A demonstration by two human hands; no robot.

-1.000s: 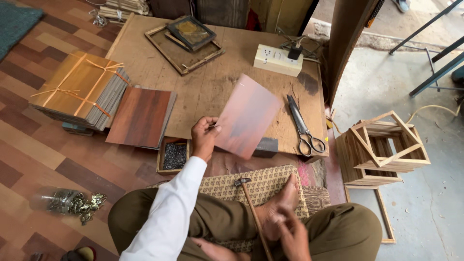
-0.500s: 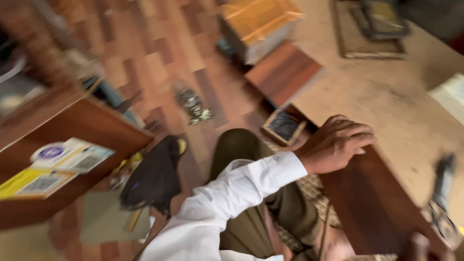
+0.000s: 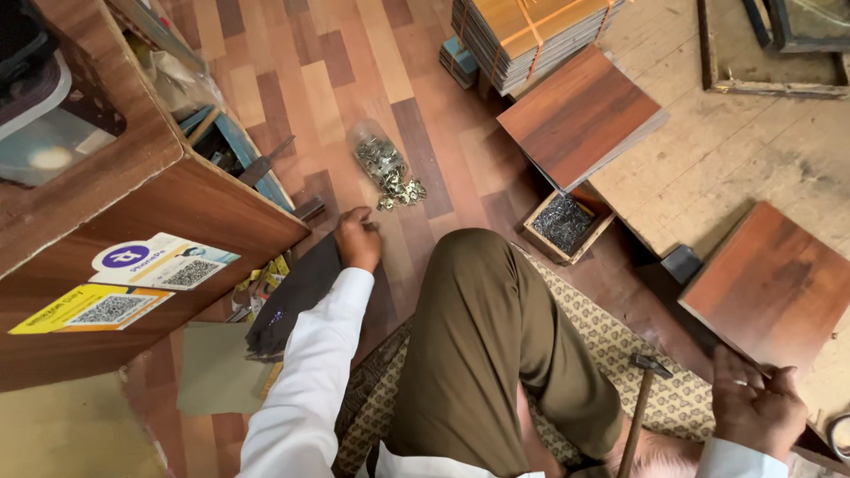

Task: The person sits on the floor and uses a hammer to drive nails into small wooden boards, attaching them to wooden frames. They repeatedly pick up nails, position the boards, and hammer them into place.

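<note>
The person sits on a patterned mat on the wooden floor, one knee bent up in brown trousers. The left hand reaches out to the side and down to the floor, where its fingers are curled over the top edge of a dark flat sheet that lies beside a wooden cabinet. The hand looks to be gripping that edge, but the fingertips are hidden, so how tight the hold is cannot be told. Just past this hand lies a clear bag of small metal bits, near it but not touching. The right hand is low at the right and holds the near corner of a reddish-brown wood board, with the fingers wrapped over its edge. That board rests on the pale wooden surface. A hammer lies on the mat close to the right hand, its head pointing away from the person. A small wooden box of dark nails sits on the floor by the knee. Behind it lies another reddish-brown board, and further back a tied stack of thin boards.
</note>
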